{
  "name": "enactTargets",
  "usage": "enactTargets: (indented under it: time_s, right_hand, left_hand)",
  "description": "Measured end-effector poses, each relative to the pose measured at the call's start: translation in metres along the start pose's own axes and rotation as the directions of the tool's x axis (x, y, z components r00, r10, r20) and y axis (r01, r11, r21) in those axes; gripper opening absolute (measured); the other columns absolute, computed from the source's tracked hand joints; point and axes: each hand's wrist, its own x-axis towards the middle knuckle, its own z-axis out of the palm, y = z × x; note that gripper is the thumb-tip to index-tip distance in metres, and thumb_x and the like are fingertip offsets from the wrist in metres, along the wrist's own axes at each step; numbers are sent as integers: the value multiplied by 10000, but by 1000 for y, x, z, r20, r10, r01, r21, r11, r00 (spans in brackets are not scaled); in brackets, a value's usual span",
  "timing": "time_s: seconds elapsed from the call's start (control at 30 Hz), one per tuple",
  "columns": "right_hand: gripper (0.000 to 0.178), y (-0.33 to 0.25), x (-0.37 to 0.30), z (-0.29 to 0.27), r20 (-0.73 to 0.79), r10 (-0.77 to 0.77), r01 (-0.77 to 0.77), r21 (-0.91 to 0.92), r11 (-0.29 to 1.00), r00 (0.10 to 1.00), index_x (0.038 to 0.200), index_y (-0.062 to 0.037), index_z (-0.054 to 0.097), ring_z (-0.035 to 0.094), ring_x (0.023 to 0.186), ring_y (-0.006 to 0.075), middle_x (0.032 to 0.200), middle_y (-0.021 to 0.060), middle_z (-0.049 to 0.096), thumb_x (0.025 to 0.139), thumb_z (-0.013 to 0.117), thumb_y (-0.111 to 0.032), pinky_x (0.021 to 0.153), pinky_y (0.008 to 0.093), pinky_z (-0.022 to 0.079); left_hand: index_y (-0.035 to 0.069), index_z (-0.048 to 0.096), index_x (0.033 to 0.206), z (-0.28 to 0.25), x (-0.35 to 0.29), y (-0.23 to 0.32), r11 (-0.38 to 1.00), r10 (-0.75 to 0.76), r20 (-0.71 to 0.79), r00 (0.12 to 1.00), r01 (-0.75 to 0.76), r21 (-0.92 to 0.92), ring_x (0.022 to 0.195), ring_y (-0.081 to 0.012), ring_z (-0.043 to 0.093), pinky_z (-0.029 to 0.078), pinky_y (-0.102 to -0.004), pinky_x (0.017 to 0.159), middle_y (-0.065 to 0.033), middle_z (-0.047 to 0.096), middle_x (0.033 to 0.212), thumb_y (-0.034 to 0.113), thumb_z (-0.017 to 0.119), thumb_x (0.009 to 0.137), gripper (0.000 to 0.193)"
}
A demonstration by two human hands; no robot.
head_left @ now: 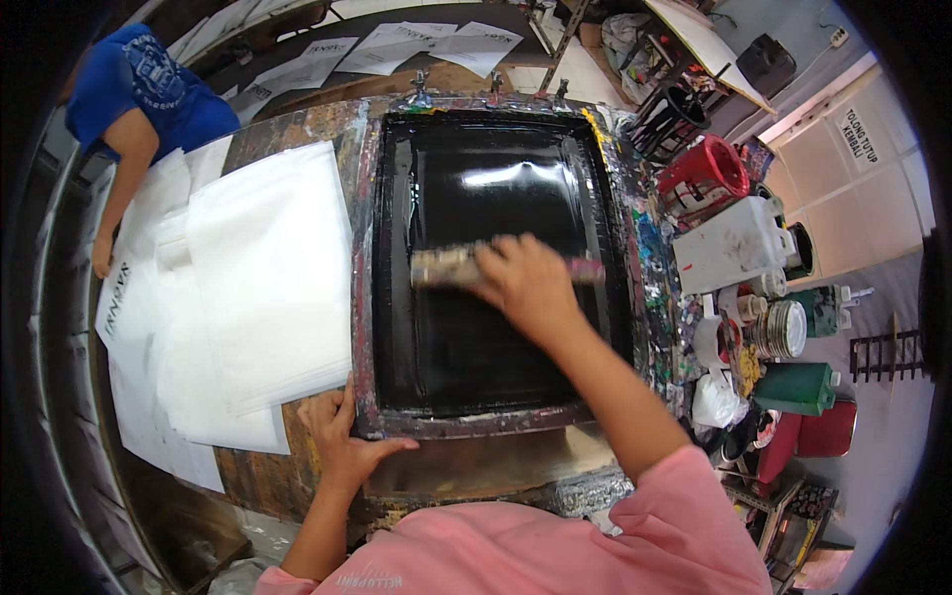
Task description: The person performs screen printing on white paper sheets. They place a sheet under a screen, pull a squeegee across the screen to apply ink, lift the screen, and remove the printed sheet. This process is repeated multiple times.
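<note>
A screen printing frame (365, 297) lies on the worktable, its mesh dark and coated with glossy black ink (496, 357). My right hand (531, 288) is closed round a squeegee (446, 268), a long ink-stained bar set crosswise on the mesh and blurred by motion. At the frame's near left corner rests my left hand (342, 436), thumb stretched along the near edge and index finger pointing up the left side. Left of the frame sits a stack of white sheets (273, 268), close to my left fingers. What lies under the screen is hidden.
A person in a blue shirt (164, 84) stands at the far left, one hand on a printed sheet (124, 327). Printed sheets (476, 48) lie on a dark surface beyond. Along the right side crowd a red bucket (709, 174), a white jerrycan (729, 248) and a green jerrycan (796, 389).
</note>
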Motion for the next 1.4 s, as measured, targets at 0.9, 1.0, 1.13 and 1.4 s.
enactTargets:
  time_s: [0.9, 1.0, 1.13, 1.4]
  right_hand:
    - [403, -104, -61, -147, 254, 82, -86, 2, 996, 964, 1052, -67, 595, 688, 906, 324, 904, 122, 660, 973, 738, -436, 748, 481, 586]
    - [360, -116, -32, -205, -3, -25, 25, -68, 997, 1000, 1037, -55, 608, 646, 952, 344, 891, 121, 626, 966, 730, -387, 902, 526, 532]
    - [344, -98, 51, -245, -323, -104, 21, -252, 968, 941, 952, -53, 636, 650, 910, 347, 868, 138, 654, 959, 700, -390, 946, 525, 450]
    - [396, -66, 140, -275, -334, -80, 10, -205, 979, 939, 819, -52, 668, 568, 720, 282, 732, 113, 618, 990, 596, -402, 754, 438, 449]
  left_hand:
    - [-103, 419, 1615, -10, 2, 33, 769, -1, -213, 977, -135, -624, 1341, -332, 602, 448, -438, 1159, -227, 628, 1463, 541, 830, 950, 1013]
    - [-116, 420, 1608, -43, 31, 67, 628, -122, -344, 931, -196, -753, 1463, -287, 516, 377, -406, 1235, -218, 533, 1603, 456, 771, 1033, 883]
    - [16, 227, 1736, -67, 120, 83, 455, -96, -641, 761, -539, -709, 1134, -209, 579, 456, -380, 1075, -106, 609, 1338, 561, 541, 1132, 872]
    - [52, 682, 1448, 74, 310, 25, 891, 158, -246, 956, -245, -382, 894, -276, 731, 582, -375, 738, -139, 709, 1185, 154, 774, 1017, 452]
